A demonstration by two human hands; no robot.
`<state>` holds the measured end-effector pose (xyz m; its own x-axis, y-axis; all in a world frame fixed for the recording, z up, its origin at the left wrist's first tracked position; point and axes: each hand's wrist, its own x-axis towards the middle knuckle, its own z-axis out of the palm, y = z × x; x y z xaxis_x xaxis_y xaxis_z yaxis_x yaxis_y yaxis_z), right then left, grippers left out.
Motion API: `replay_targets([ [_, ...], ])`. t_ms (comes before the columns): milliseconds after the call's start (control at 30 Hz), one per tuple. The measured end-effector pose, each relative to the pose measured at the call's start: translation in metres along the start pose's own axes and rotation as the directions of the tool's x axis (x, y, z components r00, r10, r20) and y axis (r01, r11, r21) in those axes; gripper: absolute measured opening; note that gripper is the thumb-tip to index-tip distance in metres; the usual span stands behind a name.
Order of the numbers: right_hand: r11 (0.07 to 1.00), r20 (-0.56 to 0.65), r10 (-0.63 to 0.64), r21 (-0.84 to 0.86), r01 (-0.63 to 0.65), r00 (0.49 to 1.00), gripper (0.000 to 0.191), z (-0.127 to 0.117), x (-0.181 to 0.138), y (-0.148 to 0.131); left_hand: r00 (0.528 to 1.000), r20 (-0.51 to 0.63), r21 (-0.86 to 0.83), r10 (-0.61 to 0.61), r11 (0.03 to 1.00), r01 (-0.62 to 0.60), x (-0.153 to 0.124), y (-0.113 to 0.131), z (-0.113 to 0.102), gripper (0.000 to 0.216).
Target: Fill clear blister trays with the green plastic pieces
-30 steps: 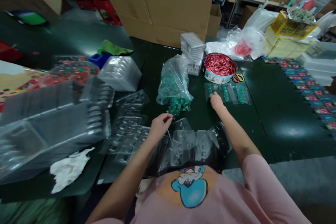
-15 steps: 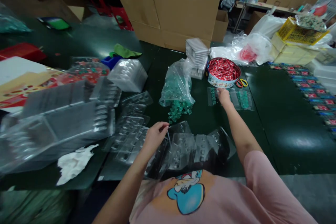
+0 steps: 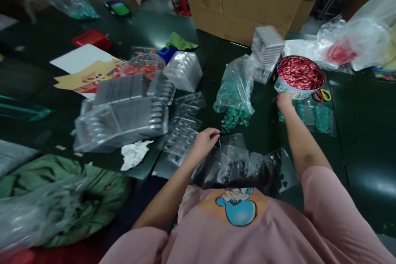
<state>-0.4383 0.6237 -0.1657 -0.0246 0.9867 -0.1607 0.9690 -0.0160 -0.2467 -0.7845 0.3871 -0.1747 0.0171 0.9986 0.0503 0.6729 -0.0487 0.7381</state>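
My left hand [image 3: 205,143] is closed in a pinch above the clear plastic trays [image 3: 228,161] near my body. Its fingertips meet by one tray's edge; what they hold, if anything, is too small to make out. Just past them, green translucent pieces [image 3: 235,119] spill from a clear plastic bag [image 3: 235,84]. At the right, my right hand [image 3: 284,103] reaches down with curled fingers over the left end of a clear tray [image 3: 310,112] holding rows of green pieces [image 3: 322,118]. Its fingertips are hidden.
A round tin [image 3: 281,87] of red wrapped pieces stands behind my right hand, with scissors [image 3: 322,95] beside it. Stacked clear trays [image 3: 130,111] and a crumpled tissue [image 3: 135,154] lie to the left. A large cardboard box [image 3: 247,4] stands at the back.
The view has swung left, so everything sits further right in the picture. My right hand has shifted slightly left over the tray. My left hand stays pinched by the clear trays.
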Motion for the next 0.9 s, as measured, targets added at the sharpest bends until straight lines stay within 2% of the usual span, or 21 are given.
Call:
replay_targets([
  [100, 0.998, -0.122, 0.048, 0.042, -0.044, 0.991, 0.035, -0.004, -0.030, -0.001, 0.999, 0.050, 0.059, 0.018, 0.998, -0.021, 0.014, 0.001, 0.009, 0.020],
  [167, 0.996, -0.165, 0.014, 0.089, 0.001, 0.986, 0.031, 0.002, -0.063, -0.007, 0.995, 0.093, 0.076, 0.048, 0.996, -0.055, 0.024, 0.005, 0.015, 0.022],
  [267, 0.966, -0.054, -0.139, 0.212, 0.147, 0.989, 0.012, 0.026, -0.120, -0.025, 0.978, 0.171, 0.080, 0.119, 0.988, -0.134, 0.034, 0.012, 0.025, 0.022],
  [333, 0.879, 0.048, -0.297, 0.404, 0.253, 0.954, 0.008, 0.046, -0.155, -0.040, 0.968, 0.217, 0.107, 0.129, 0.982, -0.155, 0.037, 0.015, 0.031, 0.022],
  [400, 0.832, 0.060, -0.315, 0.498, 0.245, 0.947, 0.017, 0.065, -0.181, -0.055, 0.964, 0.247, 0.155, 0.099, 0.978, -0.140, 0.037, 0.016, 0.035, 0.021],
  [467, 0.808, 0.048, -0.270, 0.554, 0.199, 0.962, 0.025, 0.080, -0.197, -0.068, 0.958, 0.277, 0.178, 0.077, 0.975, -0.130, 0.036, 0.017, 0.039, 0.022],
  [633, 0.746, 0.030, -0.201, 0.652, 0.133, 0.979, 0.029, 0.099, -0.209, -0.082, 0.950, 0.299, 0.076, 0.094, 0.990, -0.121, 0.038, 0.024, 0.040, 0.026],
  [700, 0.700, -0.013, -0.164, 0.703, 0.126, 0.986, 0.029, 0.094, -0.205, -0.073, 0.964, 0.242, -0.047, 0.111, 0.994, -0.103, 0.042, 0.031, 0.038, 0.027],
  [767, 0.657, -0.087, -0.075, 0.745, 0.115, 0.993, 0.031, 0.082, -0.195, -0.054, 0.981, 0.151, -0.163, 0.121, 0.982, -0.097, 0.048, 0.039, 0.037, 0.036],
  [833, 0.680, -0.178, 0.072, 0.728, 0.083, 0.981, 0.034, 0.066, -0.181, -0.029, 0.989, 0.080, -0.197, 0.122, 0.975, -0.105, 0.054, 0.044, 0.037, 0.040],
  [900, 0.782, -0.264, 0.198, 0.624, 0.011, 0.944, 0.035, 0.053, -0.167, -0.007, 0.989, 0.081, -0.146, 0.123, 0.983, -0.110, 0.057, 0.046, 0.039, 0.035],
])
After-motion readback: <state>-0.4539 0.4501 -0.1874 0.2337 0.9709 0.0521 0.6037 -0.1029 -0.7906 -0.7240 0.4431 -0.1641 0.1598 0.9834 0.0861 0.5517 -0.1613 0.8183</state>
